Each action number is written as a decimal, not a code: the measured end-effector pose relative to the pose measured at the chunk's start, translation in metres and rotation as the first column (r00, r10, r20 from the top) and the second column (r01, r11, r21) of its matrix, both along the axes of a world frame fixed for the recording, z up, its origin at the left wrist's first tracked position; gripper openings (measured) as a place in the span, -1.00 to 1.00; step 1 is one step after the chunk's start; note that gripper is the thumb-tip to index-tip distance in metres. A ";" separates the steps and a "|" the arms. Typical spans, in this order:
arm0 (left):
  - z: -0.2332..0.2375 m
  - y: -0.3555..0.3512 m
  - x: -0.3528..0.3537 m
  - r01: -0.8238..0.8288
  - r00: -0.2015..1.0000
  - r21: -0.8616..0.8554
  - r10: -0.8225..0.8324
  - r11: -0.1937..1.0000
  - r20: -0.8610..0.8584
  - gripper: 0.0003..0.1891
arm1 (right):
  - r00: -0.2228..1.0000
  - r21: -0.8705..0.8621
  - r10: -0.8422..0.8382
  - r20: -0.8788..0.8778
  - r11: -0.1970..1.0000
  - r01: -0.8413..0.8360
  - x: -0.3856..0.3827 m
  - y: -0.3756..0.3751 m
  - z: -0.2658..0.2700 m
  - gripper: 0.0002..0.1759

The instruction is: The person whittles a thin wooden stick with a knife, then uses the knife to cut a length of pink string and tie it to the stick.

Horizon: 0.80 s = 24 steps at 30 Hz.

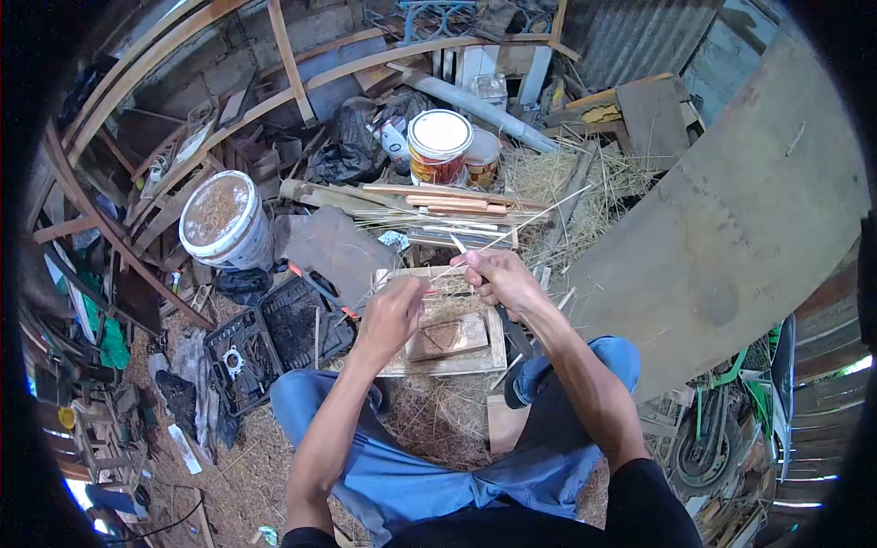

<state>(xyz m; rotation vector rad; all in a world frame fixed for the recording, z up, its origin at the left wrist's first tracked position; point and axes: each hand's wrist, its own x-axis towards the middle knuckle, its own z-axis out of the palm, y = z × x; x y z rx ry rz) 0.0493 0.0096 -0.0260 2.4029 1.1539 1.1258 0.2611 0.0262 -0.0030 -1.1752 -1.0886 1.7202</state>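
A thin straw-coloured stalk slants between my two hands and runs on up to the right. My left hand is closed around its lower end. In my right hand is a small knife, its pale pointed blade sticking up and left past the thumb; the stalk passes at that same thumb. The knife's handle is mostly hidden in the fist. Below both hands, a wooden block lies on a low wooden board between my knees.
Beyond my hands lies a pile of wood strips and long stalks. A lidded paint bucket stands behind it, with loose straw to its right. At left are a white bucket and an open black case. A large sheet leans at right.
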 end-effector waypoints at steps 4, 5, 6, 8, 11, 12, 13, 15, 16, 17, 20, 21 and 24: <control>-0.002 -0.003 -0.002 -0.012 1.000 -0.040 0.013 0.999 0.026 -0.89 | 0.999 -0.015 -0.027 0.036 1.000 0.028 0.005 0.002 -0.002 -0.60; -0.002 -0.004 -0.004 -0.035 0.999 -0.069 0.037 0.997 0.034 -0.89 | 0.999 -0.009 -0.048 0.025 0.999 0.049 0.007 0.004 -0.004 -0.61; -0.002 -0.004 -0.006 -0.031 0.999 -0.068 0.033 0.997 0.034 -0.89 | 0.998 -0.008 -0.052 0.025 0.999 0.052 0.011 0.007 -0.004 -0.61; 0.001 -0.006 -0.011 -0.027 0.999 -0.043 0.029 0.999 0.044 -0.88 | 0.996 -0.023 -0.084 -0.024 0.996 0.084 0.020 0.013 -0.005 -0.62; 0.001 -0.005 -0.012 -0.022 0.999 -0.048 0.024 0.999 0.028 -0.89 | 0.994 -0.007 -0.110 -0.004 0.994 0.110 0.020 0.013 0.004 -0.63; 0.004 -0.007 -0.013 -0.021 0.999 -0.045 0.022 0.999 0.029 -0.89 | 0.992 -0.013 -0.123 0.005 0.992 0.123 0.021 0.011 0.009 -0.62; 0.009 -0.011 -0.014 -0.030 0.999 -0.094 0.034 0.995 0.042 -0.91 | 0.992 -0.006 -0.123 0.007 0.992 0.123 0.024 0.012 0.008 -0.62; 0.015 -0.015 -0.017 -0.038 0.997 -0.123 0.045 0.992 0.059 -0.93 | 0.985 -0.016 -0.172 -0.034 0.985 0.171 0.036 0.019 0.006 -0.63; 0.015 -0.017 -0.020 -0.059 0.993 -0.098 0.068 0.993 0.093 -0.95 | 0.985 -0.004 -0.171 -0.033 0.985 0.171 0.043 0.021 0.009 -0.63; 0.015 -0.022 -0.023 -0.078 0.988 -0.077 0.087 0.994 0.125 -0.95 | 0.968 0.037 -0.249 0.001 0.968 0.249 0.050 0.022 0.011 -0.63; 0.019 -0.036 -0.059 -0.191 0.980 -0.249 0.197 0.949 -0.002 -0.95 | 0.941 0.057 -0.336 0.031 0.941 0.334 0.070 0.019 0.024 -0.63; 0.026 -0.045 -0.058 -0.195 0.980 -0.313 0.200 0.930 -0.018 -0.94 | 0.938 0.080 -0.343 0.058 0.938 0.338 0.067 0.013 0.030 -0.64; 0.019 -0.063 -0.034 -0.147 0.966 -0.303 0.202 0.942 0.159 -0.91 | 0.963 0.119 -0.255 0.089 0.962 0.244 0.042 -0.002 0.027 -0.70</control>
